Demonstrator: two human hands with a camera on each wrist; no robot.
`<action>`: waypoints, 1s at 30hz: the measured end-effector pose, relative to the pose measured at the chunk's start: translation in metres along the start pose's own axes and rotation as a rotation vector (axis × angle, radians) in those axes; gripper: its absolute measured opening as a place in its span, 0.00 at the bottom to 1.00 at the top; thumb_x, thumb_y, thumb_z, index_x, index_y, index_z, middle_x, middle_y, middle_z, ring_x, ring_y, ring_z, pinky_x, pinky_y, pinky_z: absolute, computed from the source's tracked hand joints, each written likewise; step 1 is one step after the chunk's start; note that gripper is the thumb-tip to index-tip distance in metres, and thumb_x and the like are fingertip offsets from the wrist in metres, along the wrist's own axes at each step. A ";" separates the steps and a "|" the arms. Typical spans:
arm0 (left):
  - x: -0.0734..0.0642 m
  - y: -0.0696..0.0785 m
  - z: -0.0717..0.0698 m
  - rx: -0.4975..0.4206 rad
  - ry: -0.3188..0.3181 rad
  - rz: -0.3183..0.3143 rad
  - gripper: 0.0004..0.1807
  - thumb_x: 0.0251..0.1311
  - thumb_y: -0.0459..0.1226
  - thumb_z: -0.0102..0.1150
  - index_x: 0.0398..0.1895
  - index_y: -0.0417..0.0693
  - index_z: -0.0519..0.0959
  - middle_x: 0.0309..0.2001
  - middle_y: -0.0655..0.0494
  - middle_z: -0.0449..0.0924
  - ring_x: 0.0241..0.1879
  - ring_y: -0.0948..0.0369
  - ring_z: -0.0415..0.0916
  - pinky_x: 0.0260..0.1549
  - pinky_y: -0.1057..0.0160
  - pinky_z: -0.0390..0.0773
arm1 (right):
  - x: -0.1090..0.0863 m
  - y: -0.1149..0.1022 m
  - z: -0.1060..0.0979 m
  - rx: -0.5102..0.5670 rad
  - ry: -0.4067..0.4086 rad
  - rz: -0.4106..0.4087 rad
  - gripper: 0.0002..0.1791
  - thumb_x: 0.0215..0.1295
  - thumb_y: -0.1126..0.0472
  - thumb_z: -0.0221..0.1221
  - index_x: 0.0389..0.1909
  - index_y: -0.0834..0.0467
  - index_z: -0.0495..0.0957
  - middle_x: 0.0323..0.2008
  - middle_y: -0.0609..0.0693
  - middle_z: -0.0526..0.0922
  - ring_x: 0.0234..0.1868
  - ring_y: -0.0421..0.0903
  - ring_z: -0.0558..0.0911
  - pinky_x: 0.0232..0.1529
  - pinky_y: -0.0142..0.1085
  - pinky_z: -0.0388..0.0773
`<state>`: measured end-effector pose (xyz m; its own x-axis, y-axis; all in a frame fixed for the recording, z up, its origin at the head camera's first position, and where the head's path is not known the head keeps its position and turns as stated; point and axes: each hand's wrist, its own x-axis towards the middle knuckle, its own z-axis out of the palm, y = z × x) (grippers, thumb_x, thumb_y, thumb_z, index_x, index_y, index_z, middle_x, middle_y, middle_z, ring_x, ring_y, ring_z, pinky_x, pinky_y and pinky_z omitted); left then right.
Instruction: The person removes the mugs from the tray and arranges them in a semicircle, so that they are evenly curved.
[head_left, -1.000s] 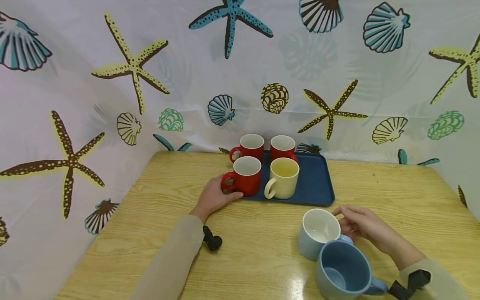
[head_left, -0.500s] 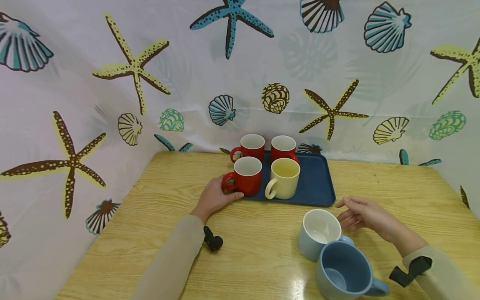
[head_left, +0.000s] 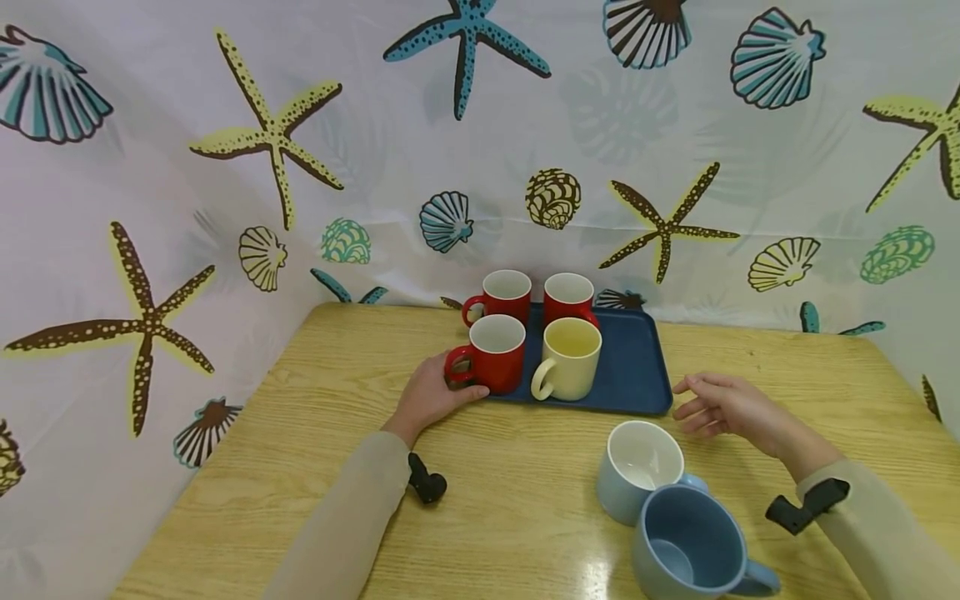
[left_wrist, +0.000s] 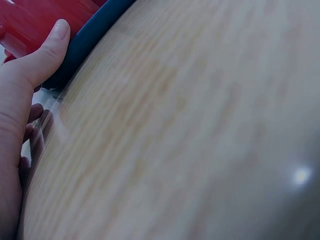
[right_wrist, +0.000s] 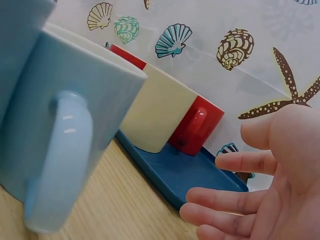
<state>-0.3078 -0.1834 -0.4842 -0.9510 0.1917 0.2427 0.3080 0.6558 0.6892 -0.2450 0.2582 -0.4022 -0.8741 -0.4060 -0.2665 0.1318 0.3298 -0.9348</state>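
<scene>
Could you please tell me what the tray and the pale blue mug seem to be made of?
Tray: probably plastic with a low sheen, given its even dark-blue surface, though coated metal is possible. Pale blue mug: likely glazed ceramic, glossy, as bright highlights on its handle suggest.

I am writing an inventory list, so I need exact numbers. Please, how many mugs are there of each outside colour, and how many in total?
Red mugs: 3
Cream mug: 1
Blue mugs, one of them lighter with a white inside: 2
Total: 6
</scene>
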 end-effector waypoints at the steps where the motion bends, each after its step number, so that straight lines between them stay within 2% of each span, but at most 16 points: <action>1: 0.000 -0.001 0.000 -0.001 -0.002 0.005 0.37 0.41 0.60 0.68 0.55 0.53 0.74 0.49 0.59 0.79 0.48 0.62 0.76 0.51 0.57 0.72 | 0.002 -0.001 0.000 0.000 0.001 -0.002 0.30 0.71 0.46 0.44 0.56 0.69 0.63 0.44 0.64 0.80 0.42 0.58 0.81 0.43 0.47 0.77; 6: 0.001 -0.002 0.002 -0.002 0.000 0.009 0.37 0.41 0.60 0.68 0.54 0.54 0.74 0.49 0.60 0.79 0.48 0.63 0.76 0.51 0.58 0.72 | 0.011 -0.006 -0.001 -0.006 0.002 -0.008 0.28 0.72 0.46 0.44 0.56 0.67 0.64 0.46 0.67 0.78 0.44 0.60 0.80 0.43 0.47 0.77; 13: 0.000 -0.001 0.000 -0.001 -0.005 0.008 0.37 0.41 0.60 0.68 0.54 0.54 0.74 0.49 0.59 0.79 0.48 0.62 0.76 0.51 0.58 0.72 | 0.021 -0.018 -0.001 -0.026 0.003 -0.006 0.28 0.72 0.46 0.44 0.57 0.68 0.64 0.45 0.65 0.79 0.41 0.57 0.81 0.44 0.48 0.76; 22: 0.000 0.001 -0.001 -0.005 -0.002 0.011 0.37 0.42 0.59 0.68 0.55 0.54 0.73 0.49 0.59 0.78 0.48 0.62 0.76 0.52 0.58 0.72 | 0.041 -0.022 -0.003 -0.031 -0.002 0.008 0.32 0.72 0.46 0.43 0.62 0.70 0.58 0.48 0.67 0.77 0.44 0.58 0.80 0.45 0.47 0.76; 30: -0.001 0.002 -0.001 -0.001 0.006 0.008 0.37 0.41 0.60 0.68 0.54 0.52 0.74 0.49 0.58 0.79 0.48 0.61 0.76 0.51 0.55 0.72 | 0.052 -0.024 -0.003 -0.012 0.001 0.018 0.33 0.72 0.47 0.43 0.63 0.70 0.56 0.47 0.66 0.77 0.43 0.56 0.80 0.43 0.44 0.76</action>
<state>-0.3062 -0.1832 -0.4823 -0.9484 0.1926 0.2520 0.3155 0.6536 0.6879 -0.2949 0.2322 -0.3930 -0.8721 -0.3989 -0.2833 0.1422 0.3474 -0.9269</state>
